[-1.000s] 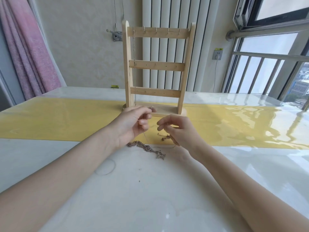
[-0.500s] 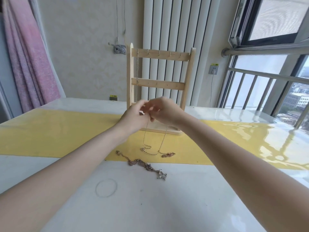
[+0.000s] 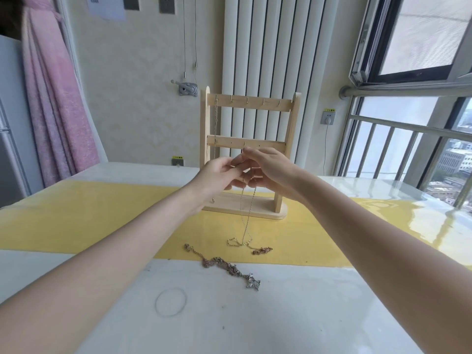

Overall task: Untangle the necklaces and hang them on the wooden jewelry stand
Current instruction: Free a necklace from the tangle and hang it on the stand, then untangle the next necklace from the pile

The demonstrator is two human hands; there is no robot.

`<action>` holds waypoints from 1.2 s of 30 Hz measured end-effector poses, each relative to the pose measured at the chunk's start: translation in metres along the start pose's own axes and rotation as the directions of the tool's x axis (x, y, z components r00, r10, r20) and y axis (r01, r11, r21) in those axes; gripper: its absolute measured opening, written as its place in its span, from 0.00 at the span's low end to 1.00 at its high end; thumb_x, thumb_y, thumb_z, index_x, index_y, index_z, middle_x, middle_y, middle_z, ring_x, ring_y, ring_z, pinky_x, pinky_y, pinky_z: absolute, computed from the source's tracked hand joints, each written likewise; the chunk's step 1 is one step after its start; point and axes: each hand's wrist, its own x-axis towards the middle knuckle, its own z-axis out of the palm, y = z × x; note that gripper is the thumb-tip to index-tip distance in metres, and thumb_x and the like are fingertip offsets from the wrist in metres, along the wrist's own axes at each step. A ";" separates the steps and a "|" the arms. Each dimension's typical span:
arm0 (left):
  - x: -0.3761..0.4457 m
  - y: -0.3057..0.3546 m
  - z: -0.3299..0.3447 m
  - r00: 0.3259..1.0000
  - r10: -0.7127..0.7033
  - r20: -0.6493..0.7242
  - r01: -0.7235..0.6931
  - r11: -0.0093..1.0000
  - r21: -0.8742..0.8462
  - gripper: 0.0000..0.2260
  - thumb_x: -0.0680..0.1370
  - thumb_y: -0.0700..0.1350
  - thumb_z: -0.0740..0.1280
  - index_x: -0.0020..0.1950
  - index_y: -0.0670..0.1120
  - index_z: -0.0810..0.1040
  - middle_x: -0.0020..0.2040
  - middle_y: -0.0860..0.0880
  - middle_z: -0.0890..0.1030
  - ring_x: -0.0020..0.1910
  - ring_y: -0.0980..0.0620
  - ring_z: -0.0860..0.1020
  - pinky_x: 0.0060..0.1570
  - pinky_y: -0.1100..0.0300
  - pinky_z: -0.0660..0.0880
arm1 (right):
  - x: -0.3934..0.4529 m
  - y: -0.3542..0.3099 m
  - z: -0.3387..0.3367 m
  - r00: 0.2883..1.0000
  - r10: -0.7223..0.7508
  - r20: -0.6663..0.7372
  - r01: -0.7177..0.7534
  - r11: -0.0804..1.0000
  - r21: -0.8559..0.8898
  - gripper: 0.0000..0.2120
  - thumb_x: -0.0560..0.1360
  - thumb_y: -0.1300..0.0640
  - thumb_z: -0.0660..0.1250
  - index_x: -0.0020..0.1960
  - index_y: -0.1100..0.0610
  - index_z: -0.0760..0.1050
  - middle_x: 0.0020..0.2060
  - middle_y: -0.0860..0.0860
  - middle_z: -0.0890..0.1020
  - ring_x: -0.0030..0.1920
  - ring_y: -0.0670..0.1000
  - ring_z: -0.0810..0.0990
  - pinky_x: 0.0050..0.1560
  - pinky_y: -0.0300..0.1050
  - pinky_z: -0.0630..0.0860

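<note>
Both hands are meeting in the air in front of the wooden jewelry stand, which is standing on the yellow strip toward the far edge of the tabletop. The left hand and the right hand are each pinching the top of a thin gold necklace with curled fingers. Just how the fingertips are sitting on the chain is too small to tell.

The chain is hanging down in two thin lines. Its bottom loops are lying on the yellow strip, where a small reddish clump is lying against its low end. It looks very light and floppy, like string. It will probably swing and twist easily, and it may snap if pulled hard. A good place to hold it looks like the top, near the clasp, so the loop is hanging open for a hook.

A tangled bunch of chains with a little silver charm is lying nearer the front edge, half on the yellow strip and half on the white part. Those knots may need slow, gentle picking, not tugging.

One necklace is already hanging from the top bar, on the left side.

A thin clear ring is lying by itself closer to the front edge.
</note>
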 end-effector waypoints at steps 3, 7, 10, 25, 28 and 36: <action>0.001 0.002 0.001 1.000 -0.004 0.013 0.005 0.999 -0.036 0.11 0.81 0.48 0.61 0.57 0.44 0.77 0.38 0.50 0.76 0.34 0.56 0.72 0.41 0.64 0.70 | -0.001 -0.005 -0.005 1.000 -0.007 -0.018 0.007 1.000 -0.023 0.15 0.83 0.57 0.53 0.49 0.64 0.75 0.39 0.57 0.78 0.35 0.51 0.76 0.39 0.42 0.71; 0.004 0.011 -0.011 0.999 0.002 -0.035 0.001 0.997 0.073 0.10 0.81 0.44 0.60 0.46 0.47 0.80 0.32 0.52 0.68 0.33 0.56 0.66 0.38 0.65 0.66 | 0.000 -0.012 -0.017 0.999 -0.015 -0.040 0.015 1.000 0.000 0.14 0.83 0.58 0.53 0.51 0.63 0.75 0.41 0.55 0.80 0.35 0.50 0.77 0.38 0.41 0.72; 0.007 0.014 -0.021 0.995 0.020 -0.098 -0.008 0.993 0.116 0.11 0.82 0.42 0.58 0.49 0.47 0.80 0.33 0.53 0.69 0.34 0.58 0.69 0.41 0.65 0.68 | 0.003 -0.008 -0.023 0.999 -0.027 -0.046 0.016 0.972 -0.235 0.09 0.80 0.60 0.62 0.55 0.63 0.77 0.42 0.54 0.81 0.35 0.48 0.74 0.37 0.38 0.72; 0.049 0.023 -0.042 0.964 0.075 -0.254 -0.087 0.996 -0.036 0.10 0.80 0.44 0.62 0.45 0.47 0.82 0.31 0.52 0.65 0.32 0.55 0.63 0.31 0.66 0.63 | 0.062 -0.030 -0.009 0.839 -0.352 -0.415 0.187 0.903 -0.386 0.06 0.74 0.58 0.70 0.44 0.62 0.82 0.31 0.48 0.76 0.31 0.43 0.71 0.29 0.32 0.64; 0.065 0.027 -0.046 0.949 0.084 -0.302 -0.118 0.988 -0.095 0.11 0.80 0.43 0.61 0.41 0.48 0.81 0.31 0.52 0.67 0.30 0.56 0.64 0.31 0.67 0.64 | 0.082 -0.049 -0.004 0.783 -0.455 -0.424 0.213 0.837 -0.505 0.06 0.74 0.59 0.69 0.46 0.61 0.82 0.30 0.44 0.75 0.32 0.41 0.72 0.31 0.30 0.67; 0.101 0.031 -0.051 0.909 0.089 -0.407 -0.145 0.983 -0.108 0.11 0.80 0.43 0.61 0.41 0.47 0.81 0.33 0.52 0.72 0.32 0.55 0.67 0.35 0.65 0.67 | 0.123 -0.072 -0.008 0.689 -0.576 -0.440 0.061 0.651 -0.757 0.08 0.75 0.60 0.64 0.48 0.55 0.82 0.48 0.53 0.82 0.49 0.55 0.79 0.42 0.45 0.74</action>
